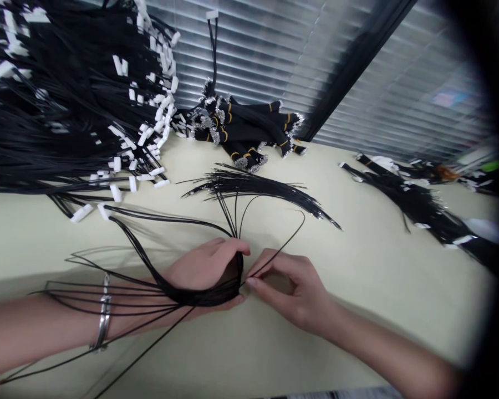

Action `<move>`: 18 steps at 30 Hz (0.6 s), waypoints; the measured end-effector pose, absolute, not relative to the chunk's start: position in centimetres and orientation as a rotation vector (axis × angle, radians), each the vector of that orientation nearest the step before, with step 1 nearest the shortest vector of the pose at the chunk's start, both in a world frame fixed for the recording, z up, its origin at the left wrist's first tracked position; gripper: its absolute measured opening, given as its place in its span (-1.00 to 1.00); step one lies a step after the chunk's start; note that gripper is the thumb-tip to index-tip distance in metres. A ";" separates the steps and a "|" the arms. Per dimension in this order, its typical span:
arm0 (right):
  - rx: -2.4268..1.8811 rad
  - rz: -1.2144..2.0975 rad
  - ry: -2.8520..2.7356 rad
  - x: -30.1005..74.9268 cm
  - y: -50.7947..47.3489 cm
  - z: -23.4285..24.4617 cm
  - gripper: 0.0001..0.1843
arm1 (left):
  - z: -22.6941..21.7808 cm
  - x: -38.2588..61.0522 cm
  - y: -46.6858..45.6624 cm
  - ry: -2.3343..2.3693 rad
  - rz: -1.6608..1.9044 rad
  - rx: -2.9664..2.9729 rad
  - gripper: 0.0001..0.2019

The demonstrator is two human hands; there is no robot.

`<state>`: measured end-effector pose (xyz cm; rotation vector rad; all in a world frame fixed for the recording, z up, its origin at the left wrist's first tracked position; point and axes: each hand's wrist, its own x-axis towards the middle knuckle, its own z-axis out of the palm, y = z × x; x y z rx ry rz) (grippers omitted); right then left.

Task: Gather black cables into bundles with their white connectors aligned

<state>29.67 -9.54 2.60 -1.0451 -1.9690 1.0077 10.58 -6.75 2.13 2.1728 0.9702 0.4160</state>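
Observation:
A bundle of thin black wires [195, 297] lies bent across my left hand [208, 265], whose fingers are wrapped round it. Some wires run back over the wrist, and others stick up past the thumb. Two white connectors [103, 211] sit at the far end of several of these wires. My right hand [295, 285] pinches one black wire [283, 244] between thumb and forefinger, close to the left fingertips. Its curled end rises above the right hand. Just beyond both hands, a loose row of cut black wires [258, 185] rests on the table.
At the left is a large heap of black cables [66, 100] with white connectors. Tied wire bundles [249, 127] with yellow bands and silvery ends are piled against the blinds [266, 50]. More black cables [424, 208] lie on the pale table [370, 266] at the right.

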 end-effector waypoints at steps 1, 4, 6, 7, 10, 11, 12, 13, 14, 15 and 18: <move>-1.040 0.996 -1.976 29.7 -9.6 2.6 -0.96 | 2.1 10.6 -6.7 0.970 0.418 2.172 -0.50; -1.027 0.968 -2.002 29.6 -9.6 2.6 -0.97 | 2.2 10.5 -6.7 0.965 0.418 2.169 -0.50; -1.014 0.953 -2.023 29.6 -9.5 2.6 -0.97 | 2.2 10.5 -6.8 0.963 0.422 2.168 -0.51; -1.010 0.944 -2.033 29.6 -9.5 2.6 -0.97 | 2.2 10.5 -6.8 0.963 0.425 2.167 -0.52; -1.014 0.917 -2.055 29.6 -9.4 2.5 -0.98 | 2.1 10.6 -6.7 0.967 0.443 2.163 -0.56; -1.017 0.911 -2.059 29.6 -9.4 2.5 -0.98 | 2.0 10.6 -6.7 0.968 0.447 2.163 -0.56; -1.020 0.908 -2.062 29.6 -9.4 2.5 -0.98 | 1.9 10.6 -6.7 0.968 0.451 2.164 -0.55; -1.021 0.910 -2.063 29.6 -9.4 2.4 -0.98 | 1.9 10.6 -6.7 0.969 0.455 2.164 -0.54; -1.022 0.912 -2.062 29.6 -9.4 2.4 -0.98 | 1.8 10.6 -6.6 0.970 0.457 2.165 -0.54; -1.021 0.911 -2.060 29.5 -9.4 2.3 -0.98 | 1.8 10.6 -6.6 0.972 0.460 2.165 -0.54; -1.025 0.914 -2.056 29.5 -9.4 2.2 -0.98 | 1.7 10.6 -6.6 0.975 0.462 2.168 -0.54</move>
